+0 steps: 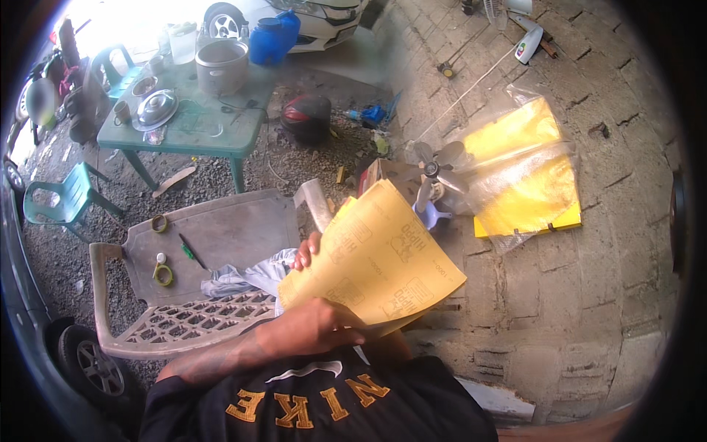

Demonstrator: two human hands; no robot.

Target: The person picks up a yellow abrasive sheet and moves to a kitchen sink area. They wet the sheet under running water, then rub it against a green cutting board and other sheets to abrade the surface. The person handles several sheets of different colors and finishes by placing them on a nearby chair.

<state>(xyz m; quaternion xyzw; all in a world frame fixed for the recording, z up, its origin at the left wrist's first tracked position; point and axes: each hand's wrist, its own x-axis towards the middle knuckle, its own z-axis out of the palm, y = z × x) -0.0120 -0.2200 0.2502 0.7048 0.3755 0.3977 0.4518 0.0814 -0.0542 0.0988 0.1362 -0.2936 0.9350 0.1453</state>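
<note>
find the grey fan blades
In the head view, the grey fan blades appear right of centre, above the tan sheets and left of the plastic-covered yellow panels.

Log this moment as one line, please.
left hand: holding yellow sheets, near edge | right hand: fingers at left edge | plastic-covered yellow packs: on paving, right side

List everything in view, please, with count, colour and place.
Printed paper sheets: several, yellow, in hands
Flat wrapped slabs: apparently two, yellow, right
Fan blades: one set, grey, right
Plastic armchair: one, grey, left
Round tape rolls: two, yellowish, on armchair
Pen: one, green-black, on armchair
Crumpled cloth: one, grey, on armchair
Rectangular plastic table: one, green, upper left
Plastic chairs: two, green, by table
Round pot: one, silvery, on table
Helmet: one, red-black, by table
Cars: two, white top, dark left
Left hand: one, bare, sheets' lower edge
Right hand: one, bare, sheets' left edge
</note>
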